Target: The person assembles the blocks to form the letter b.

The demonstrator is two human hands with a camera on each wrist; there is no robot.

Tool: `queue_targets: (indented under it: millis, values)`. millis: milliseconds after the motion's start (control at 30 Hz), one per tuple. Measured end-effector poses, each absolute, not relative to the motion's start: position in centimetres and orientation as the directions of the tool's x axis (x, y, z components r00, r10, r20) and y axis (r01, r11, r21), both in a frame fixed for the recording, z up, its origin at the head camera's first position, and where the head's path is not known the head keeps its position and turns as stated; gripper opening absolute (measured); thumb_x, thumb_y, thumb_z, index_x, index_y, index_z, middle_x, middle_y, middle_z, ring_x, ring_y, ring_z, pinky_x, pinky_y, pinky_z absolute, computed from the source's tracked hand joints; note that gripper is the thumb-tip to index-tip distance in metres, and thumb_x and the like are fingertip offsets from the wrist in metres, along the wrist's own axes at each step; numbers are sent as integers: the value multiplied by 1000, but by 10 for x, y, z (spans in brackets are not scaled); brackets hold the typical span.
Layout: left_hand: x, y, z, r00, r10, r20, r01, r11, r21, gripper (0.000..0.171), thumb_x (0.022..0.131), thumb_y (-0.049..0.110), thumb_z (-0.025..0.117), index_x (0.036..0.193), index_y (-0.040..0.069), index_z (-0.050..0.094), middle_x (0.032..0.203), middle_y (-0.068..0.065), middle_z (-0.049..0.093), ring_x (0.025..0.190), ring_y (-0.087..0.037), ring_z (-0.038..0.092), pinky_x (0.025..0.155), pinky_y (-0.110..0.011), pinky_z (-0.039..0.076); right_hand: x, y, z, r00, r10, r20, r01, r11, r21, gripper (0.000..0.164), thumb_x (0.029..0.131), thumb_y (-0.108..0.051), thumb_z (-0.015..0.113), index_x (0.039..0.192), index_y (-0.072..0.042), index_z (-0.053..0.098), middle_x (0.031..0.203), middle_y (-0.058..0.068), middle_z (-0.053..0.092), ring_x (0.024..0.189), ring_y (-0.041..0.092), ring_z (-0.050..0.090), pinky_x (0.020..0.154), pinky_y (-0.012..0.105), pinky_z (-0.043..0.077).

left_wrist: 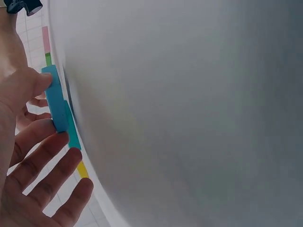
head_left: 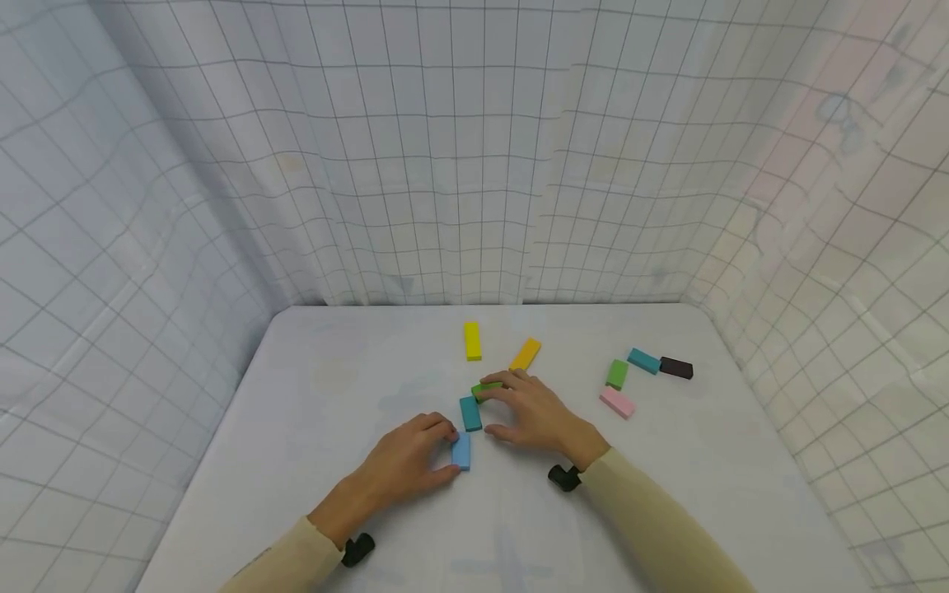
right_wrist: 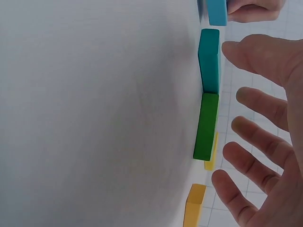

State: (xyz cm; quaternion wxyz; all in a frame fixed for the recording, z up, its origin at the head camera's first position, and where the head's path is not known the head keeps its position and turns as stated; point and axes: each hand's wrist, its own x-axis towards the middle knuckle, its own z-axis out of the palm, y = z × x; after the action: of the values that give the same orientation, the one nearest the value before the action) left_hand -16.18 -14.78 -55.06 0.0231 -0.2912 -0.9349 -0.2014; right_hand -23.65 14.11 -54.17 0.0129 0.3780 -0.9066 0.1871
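Note:
My left hand (head_left: 411,457) pinches a light blue block (head_left: 461,452) between thumb and forefinger at its two ends; the other fingers are spread, as the left wrist view shows. Just beyond that block lies a teal block (head_left: 470,413), its far end meeting a green block (right_wrist: 206,126). Over these two hovers my right hand (head_left: 535,414), fingers apart and loosely bent, with nothing gripped. In the right wrist view its thumb (right_wrist: 258,56) is close beside the teal block. Part of the green block is hidden behind the right fingers in the head view.
Farther back on the white table (head_left: 334,354) are a yellow block (head_left: 472,341) and an orange block (head_left: 525,354). To the right lie a pink block (head_left: 617,402), a short green block (head_left: 617,374), a blue block (head_left: 643,361) and a dark brown block (head_left: 676,368). Gridded white curtains (head_left: 445,165) surround the table.

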Motion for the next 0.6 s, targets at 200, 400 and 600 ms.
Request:
queue_targets:
  millis: [200, 400, 600]
  values:
    - [-164, -159, -550, -830, 532, 167, 554, 753, 355, 38, 95, 38, 99, 123, 19, 82, 131, 5, 79, 120, -15, 76, 105, -42, 69, -240, 135, -545, -708, -691, 143, -693, 642, -329, 57, 105, -45, 89, 156, -24, 75, 165, 1, 66, 148, 26, 63, 124, 54, 58]
    - [-165, -165, -552, -832, 539, 133, 547, 755, 363, 36, 96, 38, 98, 122, 20, 82, 132, 6, 79, 122, -16, 75, 107, -42, 69, -244, 130, -548, -682, -713, 160, -723, 625, -296, 57, 104, -45, 89, 156, -23, 75, 164, 1, 69, 142, 24, 63, 123, 50, 58]
    - [-166, -166, -551, -821, 554, 137, 562, 741, 367, 33, 97, 37, 98, 120, 21, 81, 133, 5, 79, 124, -19, 75, 107, -45, 69, -245, 125, -549, -664, -729, 167, -742, 613, -272, 55, 104, -43, 90, 153, -24, 77, 162, 0, 70, 140, 24, 63, 123, 47, 56]
